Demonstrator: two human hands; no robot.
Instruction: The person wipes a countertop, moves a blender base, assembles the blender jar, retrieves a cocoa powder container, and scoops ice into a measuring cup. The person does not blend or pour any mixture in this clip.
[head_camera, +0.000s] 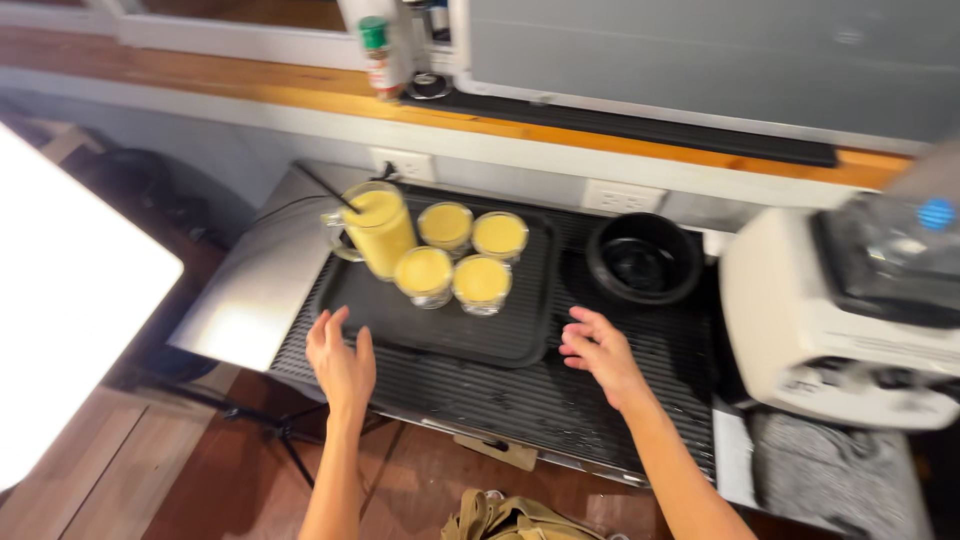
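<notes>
Here I see a black tray sitting on a ribbed black mat, between my two hands. My left hand hovers at the tray's near-left edge, fingers spread and holding nothing; I can't tell whether it touches the rim. On the tray stand a glass pitcher of yellow liquid with a dark straw, then four small glasses filled with the same yellow. My right hand is open too, fingers loosely curled, just beside the tray's near-right corner. Beyond it sits a black bowl, then a cream blender base, blurred and cut off at the right edge.
</notes>
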